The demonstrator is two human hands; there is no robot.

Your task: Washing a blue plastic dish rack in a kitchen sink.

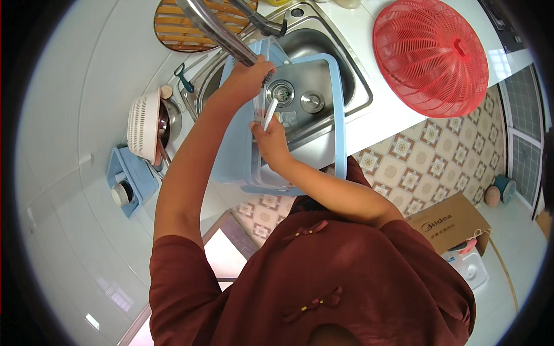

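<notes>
A light-blue plastic box [233, 147] with a blue rim rests tilted across the sink and its front edge. The steel sink and its drain [281, 93] show through the framed part, which looks clear. My left hand [251, 80] is closed around the end of the metal faucet spout [216, 32]. A dark, rough-textured piece shows beyond its fingers; what it is cannot be made out. My right hand [272, 145] grips a white handle [270, 113] at the box's clear inner edge. The working end of that handled tool is hidden.
A red mesh food cover [433, 56] sits on the right counter. At left are a green peeler [184, 78], a white colander [143, 125] against metal bowls, and a blue caddy [132, 179]. A slatted wooden mat [173, 26] lies behind. A cardboard box [450, 222] stands on the right.
</notes>
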